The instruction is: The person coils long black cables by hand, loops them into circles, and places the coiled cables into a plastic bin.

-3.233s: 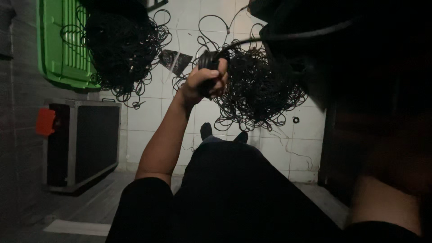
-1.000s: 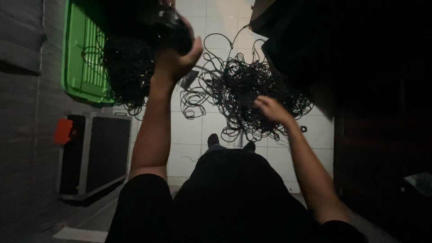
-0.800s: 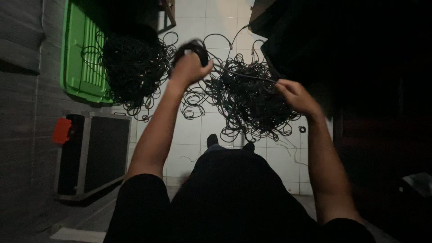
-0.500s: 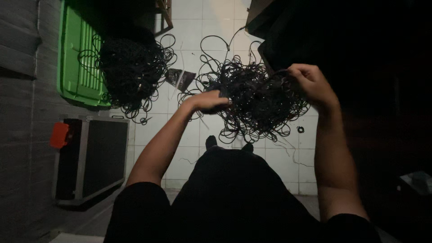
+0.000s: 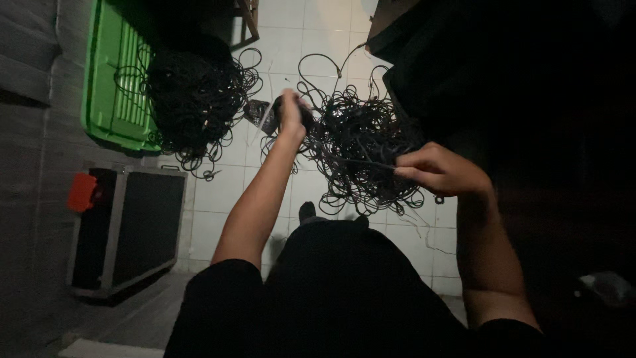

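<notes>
A tangled heap of thin black cable (image 5: 361, 156) lies on the white tiled floor ahead of me. My left hand (image 5: 290, 113) is stretched out over its left edge and grips a small dark bundle of cable. My right hand (image 5: 438, 171) is nearer to me, at the heap's right side, pinching a single taut strand that runs left into the tangle. A second, denser heap of black cable (image 5: 192, 99) lies to the left, partly on a green crate.
The green plastic crate (image 5: 112, 86) lies at the upper left. A black hard case with metal edges and an orange tab (image 5: 126, 229) stands at the left. A dark bulky mass (image 5: 503, 79) fills the right side. A wooden leg (image 5: 250, 18) shows at the top.
My left hand went from under the heap's left edge forward to the far left of it, holding a bundle. My right hand came down and back from the heap's top right, drawing out a strand.
</notes>
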